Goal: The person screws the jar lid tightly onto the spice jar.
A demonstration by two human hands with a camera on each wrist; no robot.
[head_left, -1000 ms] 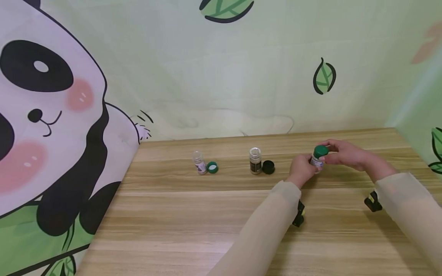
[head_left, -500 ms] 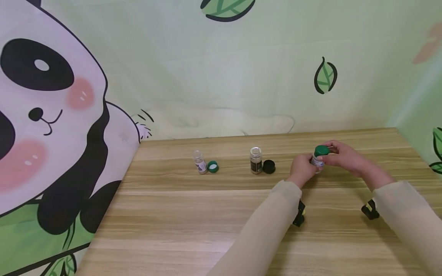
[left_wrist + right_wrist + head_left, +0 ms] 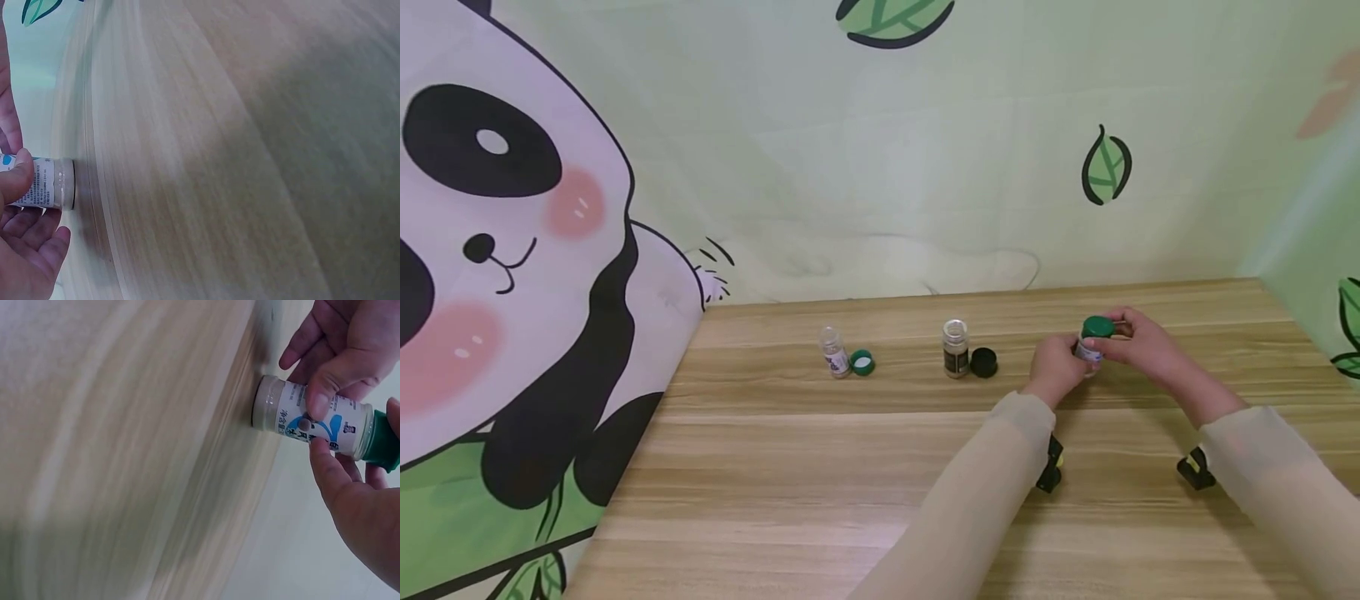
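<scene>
At the right of the table in the head view, a small clear spice jar (image 3: 290,412) stands upright with its green cap (image 3: 1098,327) on. A white and blue label wraps its body, and pale contents show near the base. My left hand (image 3: 1056,367) grips the jar's body, thumb across the label in the right wrist view. The right hand (image 3: 1146,346) pinches the green cap between thumb and fingers, and one of its fingers touches the label. In the left wrist view the cap is out of frame.
Left of my hands stand an uncapped jar with a dark label (image 3: 955,354) and a black cap (image 3: 983,362). Farther left are another uncapped jar (image 3: 834,357) and an upturned green cap (image 3: 862,362). A panda-print backdrop (image 3: 880,183) rises behind the wooden table (image 3: 790,483).
My right hand and forearm have turned around the green cap, the wrist swinging left and down. The left hand stays on the jar, which has not moved noticeably.
</scene>
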